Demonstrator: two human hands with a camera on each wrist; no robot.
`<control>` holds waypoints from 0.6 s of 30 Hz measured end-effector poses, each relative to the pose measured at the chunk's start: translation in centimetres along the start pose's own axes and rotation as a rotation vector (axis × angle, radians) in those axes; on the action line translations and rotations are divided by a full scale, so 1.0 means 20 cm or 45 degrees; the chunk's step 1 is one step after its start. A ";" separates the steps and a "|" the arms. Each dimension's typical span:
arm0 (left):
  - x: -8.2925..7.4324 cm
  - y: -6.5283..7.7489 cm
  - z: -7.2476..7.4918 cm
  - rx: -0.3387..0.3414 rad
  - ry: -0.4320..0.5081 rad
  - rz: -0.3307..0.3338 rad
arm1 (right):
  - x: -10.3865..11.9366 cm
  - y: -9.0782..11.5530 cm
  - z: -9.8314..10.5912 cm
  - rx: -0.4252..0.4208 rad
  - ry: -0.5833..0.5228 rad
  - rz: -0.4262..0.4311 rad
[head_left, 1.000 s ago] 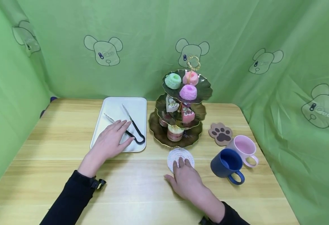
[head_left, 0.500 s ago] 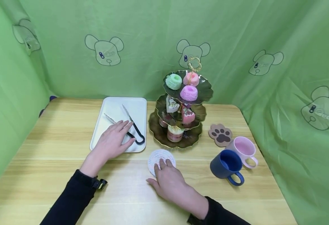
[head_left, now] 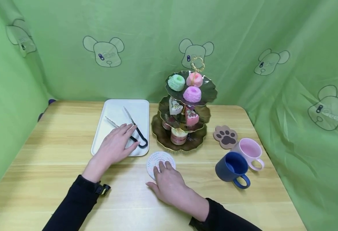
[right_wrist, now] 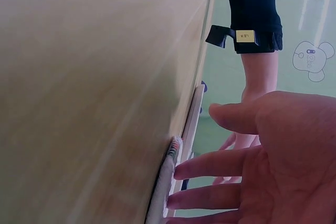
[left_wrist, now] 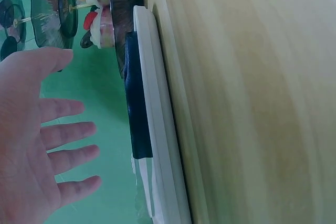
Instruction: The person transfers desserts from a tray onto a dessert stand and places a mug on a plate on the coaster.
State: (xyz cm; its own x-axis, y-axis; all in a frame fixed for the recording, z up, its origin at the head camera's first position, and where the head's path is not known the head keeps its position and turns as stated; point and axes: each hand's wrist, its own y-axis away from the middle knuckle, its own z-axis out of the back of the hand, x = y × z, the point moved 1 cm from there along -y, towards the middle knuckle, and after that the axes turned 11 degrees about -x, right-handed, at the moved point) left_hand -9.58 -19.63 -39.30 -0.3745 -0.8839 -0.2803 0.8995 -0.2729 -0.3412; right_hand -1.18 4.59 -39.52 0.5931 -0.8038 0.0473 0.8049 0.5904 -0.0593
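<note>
My right hand rests its straight fingertips on a round, white woven coaster speckled with pastel colours. In the right wrist view the fingers press on the top of the coaster, which lies flat on the table. My left hand hovers with spread fingers over a white tray, holding nothing. Black-handled metal tongs lie spread on that tray, partly hidden under the left hand. The left wrist view shows a gap between the left hand and the tongs' handle.
A three-tier stand with several cakes stands behind the coaster. To the right are a blue mug, a pink mug and a brown paw-shaped coaster. Green cloth hangs around the wooden table.
My right hand has slid the woven coaster leftward across the table, from in front of the stand to near the tray's right corner. The left hand has stayed nearly still above the tray.
</note>
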 end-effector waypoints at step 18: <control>-0.03 0.00 -0.01 -0.015 -0.004 -0.042 | -0.20 0.08 0.07 -0.166 -0.267 -0.062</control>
State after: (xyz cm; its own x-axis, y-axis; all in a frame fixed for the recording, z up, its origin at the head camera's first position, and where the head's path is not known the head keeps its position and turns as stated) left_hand -9.45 -19.02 -39.24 -0.4034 -0.8756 -0.2659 0.8839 -0.2977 -0.3607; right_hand -2.25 8.89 -38.31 0.5558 -0.7902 0.2582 0.8313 0.5262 -0.1792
